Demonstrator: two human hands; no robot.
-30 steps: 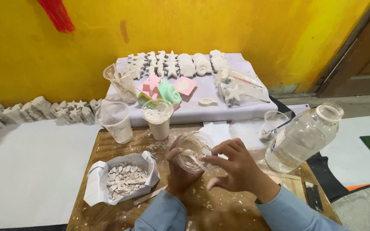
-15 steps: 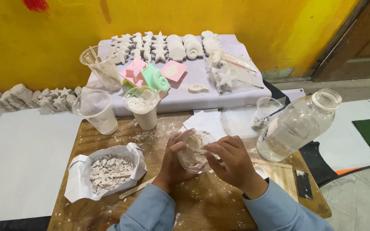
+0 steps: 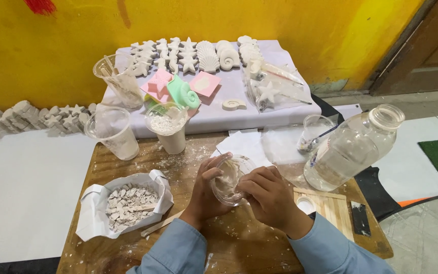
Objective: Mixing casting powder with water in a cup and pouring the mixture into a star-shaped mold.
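Both hands, left hand [image 3: 206, 190] and right hand [image 3: 267, 195], now tilt the gripped clear plastic cup [image 3: 229, 177] sideways, bench [image 3: 239, 243] below, exposing its powdery inside.

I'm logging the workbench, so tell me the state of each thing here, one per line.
Small clear cup: tilted, held in both hands.
Left hand: gripping the cup.
Right hand: gripping the cup.
Big glass bottle: uncapped, leaning.
Powder cup: upright, partly filled.
White bag: open, holding broken white pieces.

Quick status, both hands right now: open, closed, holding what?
Left hand: closed around the small clear cup, holding it tilted.
Right hand: fingers curled at the cup's rim, touching it; cannot tell whether it grips anything.
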